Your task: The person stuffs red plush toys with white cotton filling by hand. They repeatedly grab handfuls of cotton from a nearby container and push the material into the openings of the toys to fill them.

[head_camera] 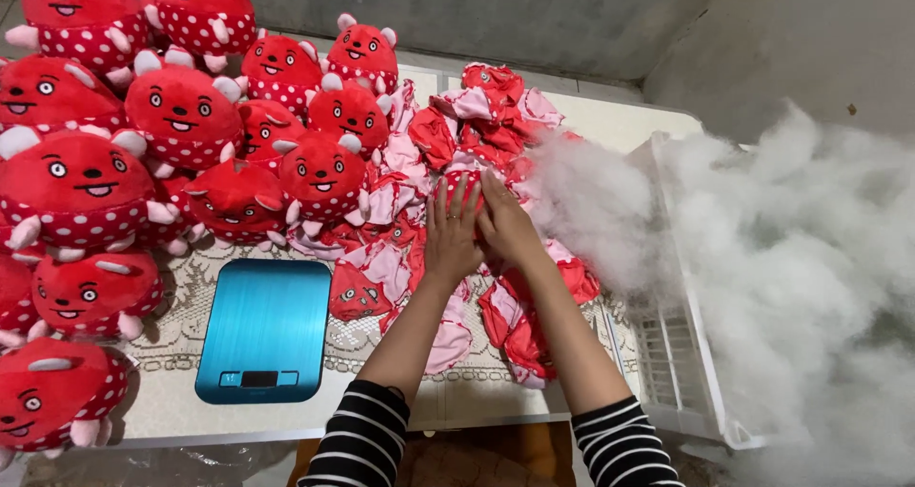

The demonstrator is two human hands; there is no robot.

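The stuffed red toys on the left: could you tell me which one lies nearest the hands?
The stuffed toy right of the heap, beside the flat unstuffed skins; the left hand rests just to its right.

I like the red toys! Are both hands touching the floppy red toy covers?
Touching. In the head view, the left hand and right hand press flat on the unstuffed red toy skins, with no gap.

Plush toys (pixel 181 111) red, white-dotted bellies, white ears. Empty skins (pixel 477 125) red and pink. Scale (pixel 265 330) blue. Stuffing (pixel 791 258) white. Crate (pixel 681 373) white. Sleeves (pixel 362 439) black-white striped. Surface (pixel 477 396) cream, lace cloth.
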